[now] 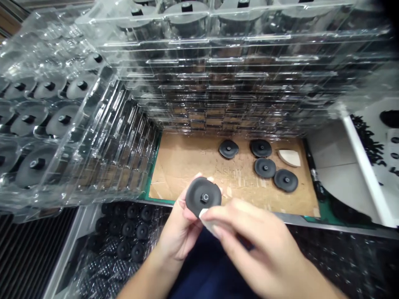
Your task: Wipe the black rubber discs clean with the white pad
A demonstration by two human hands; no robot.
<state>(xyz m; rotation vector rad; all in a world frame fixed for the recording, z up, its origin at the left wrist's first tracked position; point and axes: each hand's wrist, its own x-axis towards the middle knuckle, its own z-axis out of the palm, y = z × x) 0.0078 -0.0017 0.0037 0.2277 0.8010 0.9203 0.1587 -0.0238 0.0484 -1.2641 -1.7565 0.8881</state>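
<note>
My left hand holds a black rubber disc upright by its rim, with a short central stud facing me. My right hand pinches a white pad against the disc's lower edge. Behind them, a cardboard sheet carries several matching black discs, including one near its middle and another at the right. A white wedge-shaped piece lies on the cardboard at the far right.
Stacked clear plastic trays of discs rise behind and left of the cardboard. Loose black discs fill a white-edged bin at lower left. A white-framed bin with small black parts stands at right.
</note>
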